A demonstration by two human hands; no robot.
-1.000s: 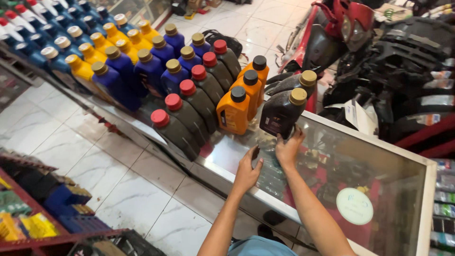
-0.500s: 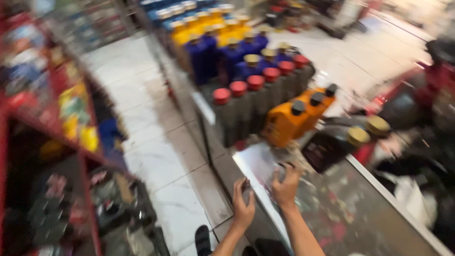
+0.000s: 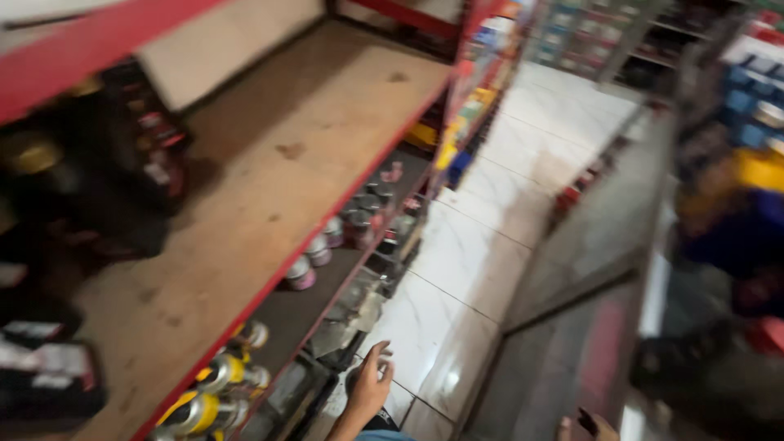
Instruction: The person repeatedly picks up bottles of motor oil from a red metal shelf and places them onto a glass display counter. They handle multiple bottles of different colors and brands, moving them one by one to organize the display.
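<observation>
My left hand (image 3: 369,382) hangs low in the aisle with its fingers spread, holding nothing, close to the lower levels of a red metal shelf rack (image 3: 269,286). Only the fingertips of my right hand (image 3: 590,425) show at the bottom edge, beside the side of the glass counter (image 3: 572,327); whether they hold anything is hidden. A wide wooden shelf board (image 3: 269,163) fills the left of the view. Dark bottles (image 3: 122,163) stand on it at the far left.
Small round tins (image 3: 327,237) and yellow cans (image 3: 212,392) sit on the lower shelves. White marble-pattern floor tiles (image 3: 482,261) run down the aisle. Blurred blue and orange bottles (image 3: 751,188) stand on the counter at right. More racks stand at the back.
The view has swung left from the counter of bottles to the red shelf rack. Both hands have left the countertop; my left hand now hangs open over the aisle floor.
</observation>
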